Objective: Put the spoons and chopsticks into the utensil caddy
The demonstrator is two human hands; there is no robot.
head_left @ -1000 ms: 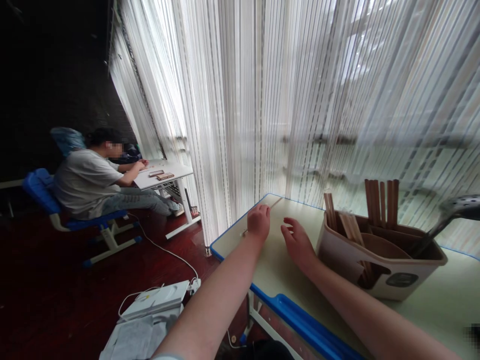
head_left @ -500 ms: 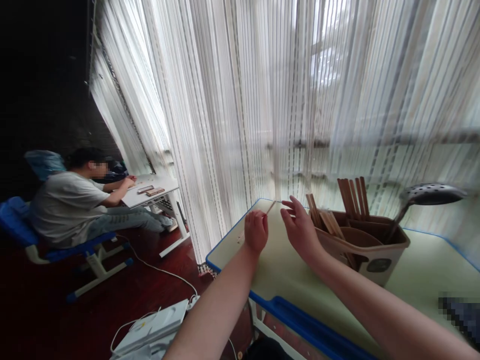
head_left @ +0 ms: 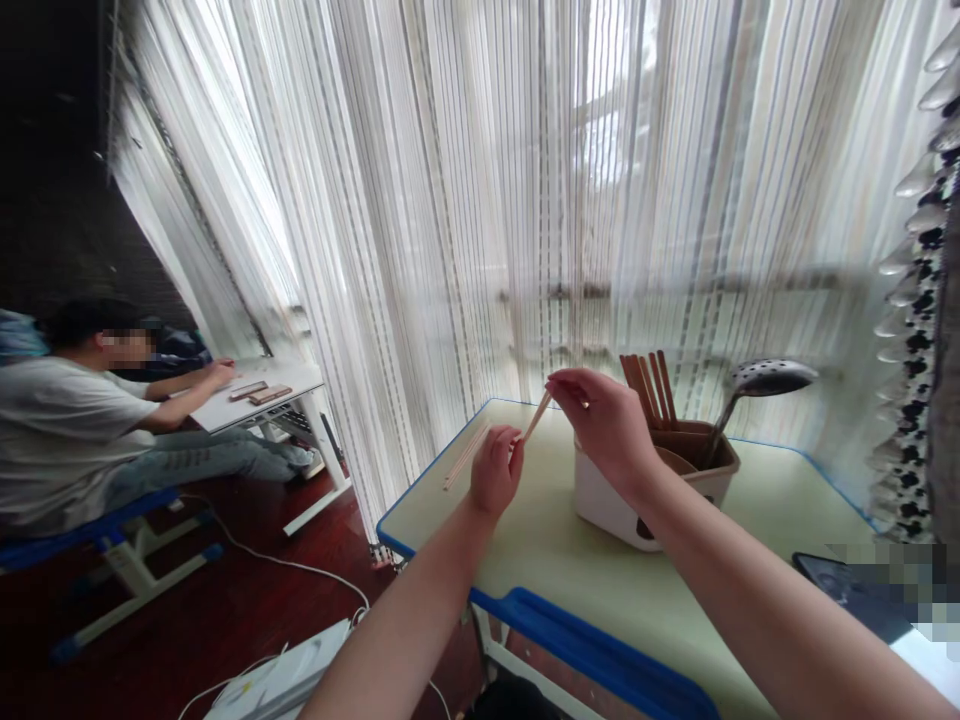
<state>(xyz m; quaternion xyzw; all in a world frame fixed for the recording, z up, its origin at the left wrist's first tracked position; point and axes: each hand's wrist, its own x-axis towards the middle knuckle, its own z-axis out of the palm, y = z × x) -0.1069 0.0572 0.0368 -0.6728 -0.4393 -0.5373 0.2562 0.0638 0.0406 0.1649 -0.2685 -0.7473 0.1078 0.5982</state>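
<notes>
Light wooden chopsticks (head_left: pixel 537 415) slant up between my two hands above the desk. My left hand (head_left: pixel 496 468) is closed around their lower part. At the upper end, the fingertips of my right hand (head_left: pixel 606 418) pinch them. More pale chopsticks (head_left: pixel 463 460) lie on the desk at the left, just beyond my left hand. Behind my right forearm stands a white and brown utensil holder (head_left: pixel 609 500), partly hidden. Darker brown chopsticks (head_left: pixel 651 385) stand upright in it, along with a metal slotted ladle (head_left: pixel 772 378).
The pale desk (head_left: pixel 525 545) has a blue edge. A dark flat device (head_left: pixel 840 595), partly blurred out, lies at the right. White string curtains (head_left: pixel 450 250) hang behind the desk. Across the room at the left, another person (head_left: pixel 82 400) sits at a white table (head_left: pixel 217 408).
My right hand has moved up and closed on the upper end of the chopsticks. The view has turned right. More of the chopsticks lying on the desk now shows.
</notes>
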